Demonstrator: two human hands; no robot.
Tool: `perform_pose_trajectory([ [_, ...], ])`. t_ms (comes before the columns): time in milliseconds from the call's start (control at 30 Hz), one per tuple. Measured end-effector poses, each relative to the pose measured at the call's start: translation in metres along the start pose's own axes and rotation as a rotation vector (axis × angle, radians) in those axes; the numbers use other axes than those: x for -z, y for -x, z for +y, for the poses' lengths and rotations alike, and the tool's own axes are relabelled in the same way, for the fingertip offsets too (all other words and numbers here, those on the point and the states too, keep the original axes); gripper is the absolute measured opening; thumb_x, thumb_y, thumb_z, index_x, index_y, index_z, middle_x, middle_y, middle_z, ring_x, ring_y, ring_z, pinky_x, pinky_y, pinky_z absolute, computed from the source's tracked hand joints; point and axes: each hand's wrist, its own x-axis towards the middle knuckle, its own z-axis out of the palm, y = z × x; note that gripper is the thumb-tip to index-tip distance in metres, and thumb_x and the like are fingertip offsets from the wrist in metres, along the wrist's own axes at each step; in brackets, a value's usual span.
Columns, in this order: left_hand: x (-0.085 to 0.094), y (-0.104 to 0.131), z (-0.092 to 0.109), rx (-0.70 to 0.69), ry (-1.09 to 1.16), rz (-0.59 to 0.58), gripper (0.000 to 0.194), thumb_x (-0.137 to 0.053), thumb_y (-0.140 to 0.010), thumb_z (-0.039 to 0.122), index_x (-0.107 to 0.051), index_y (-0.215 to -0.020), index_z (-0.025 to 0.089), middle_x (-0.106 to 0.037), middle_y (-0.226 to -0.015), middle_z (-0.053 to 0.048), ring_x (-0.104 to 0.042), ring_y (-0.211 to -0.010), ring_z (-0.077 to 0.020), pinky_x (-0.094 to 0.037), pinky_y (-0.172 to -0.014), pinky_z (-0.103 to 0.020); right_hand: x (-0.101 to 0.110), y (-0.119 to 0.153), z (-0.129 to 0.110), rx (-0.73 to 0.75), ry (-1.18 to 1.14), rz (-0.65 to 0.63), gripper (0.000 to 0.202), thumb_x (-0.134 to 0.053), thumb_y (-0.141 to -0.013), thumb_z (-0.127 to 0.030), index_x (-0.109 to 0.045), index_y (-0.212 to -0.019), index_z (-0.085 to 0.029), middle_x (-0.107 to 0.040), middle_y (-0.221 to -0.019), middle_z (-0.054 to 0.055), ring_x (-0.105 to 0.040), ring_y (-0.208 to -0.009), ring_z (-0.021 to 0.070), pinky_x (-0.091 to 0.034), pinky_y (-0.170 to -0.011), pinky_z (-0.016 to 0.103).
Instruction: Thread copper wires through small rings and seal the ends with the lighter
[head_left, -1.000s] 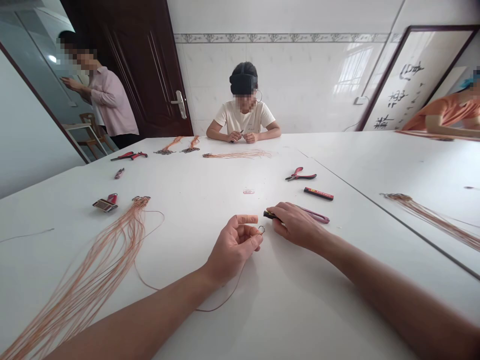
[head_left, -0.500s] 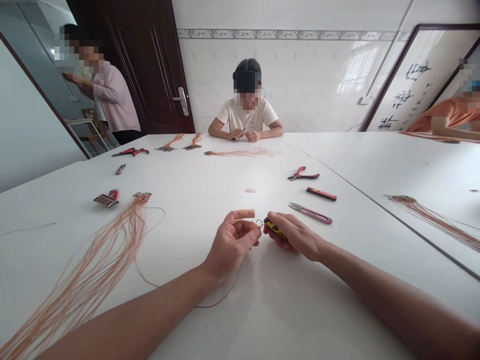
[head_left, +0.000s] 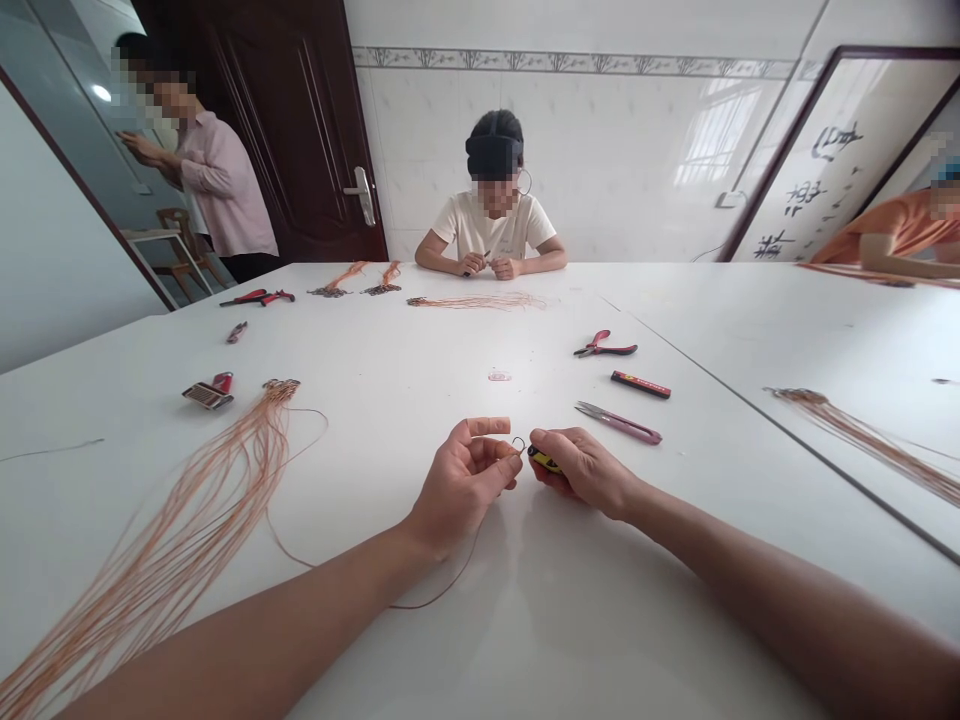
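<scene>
While left hand (head_left: 461,485) pinches dark curved hook (head_left: 518,441) and thin cord (head_left: 450,587), right hand (head_left: 585,470) clasps yellow-black object (head_left: 546,461).

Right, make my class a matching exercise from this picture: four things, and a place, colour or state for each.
1. Left hand
2. Right hand
3. Snips
4. Cord bundle

A. Orange-brown, left of both hands
B. Holding a yellow-and-black object
C. Pinching a dark hook
D. Pinkish-purple handle

Pairs: 1-C, 2-B, 3-D, 4-A
</scene>
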Motion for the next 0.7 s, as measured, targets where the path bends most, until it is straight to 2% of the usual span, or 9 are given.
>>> perform_pose_trajectory([
  [367,-0.0001,-0.0005,-0.0007,-0.001,-0.006,-0.007,0.030,-0.060,-0.069,0.026,-0.050,-0.098,0.021,-0.056,-0.069,0.003,-0.051,-0.063,-0.0095,-0.039,-0.064,-0.026,0.0004,-0.0007,0.0003,0.029,0.029,0.000,0.035,-0.027,-0.081,-0.033,-0.041,-0.054,-0.016,-0.035,-0.048,-0.003,-0.028,-0.042,0.0068,-0.022,-0.040,0.022],
  [500,0.0006,-0.0006,-0.0015,0.002,-0.014,-0.007,0.030,-0.060,-0.070,0.025,-0.051,-0.098,0.022,-0.056,-0.069,0.003,-0.052,-0.064,-0.0094,-0.039,-0.064,-0.026,0.0018,-0.0013,0.0004,0.019,0.063,-0.009,0.041,-0.024,-0.084,-0.041,-0.040,-0.055,-0.017,-0.036,-0.049,-0.003,-0.028,-0.042,0.0068,-0.023,-0.041,0.022],
  [600,0.0008,-0.0003,-0.0014,0.002,-0.023,-0.010,0.029,-0.059,-0.070,0.025,-0.051,-0.098,0.022,-0.055,-0.071,0.002,-0.051,-0.064,-0.0093,-0.039,-0.064,-0.026,0.0051,-0.0035,0.0032,0.058,0.224,0.116,0.046,-0.022,-0.084,-0.051,-0.044,-0.062,-0.017,-0.039,-0.052,-0.003,-0.032,-0.046,0.0080,-0.026,-0.045,0.022],
  [700,0.0007,0.0000,-0.0011,0.003,-0.023,-0.005,0.029,-0.059,-0.070,0.025,-0.051,-0.098,0.021,-0.055,-0.072,0.002,-0.051,-0.063,-0.0093,-0.040,-0.064,-0.027,0.0091,-0.0068,0.0083,0.129,0.523,0.228,0.044,-0.025,-0.083,-0.053,-0.045,-0.064,-0.018,-0.045,-0.057,-0.001,-0.038,-0.053,0.0102,-0.027,-0.049,0.023],
])
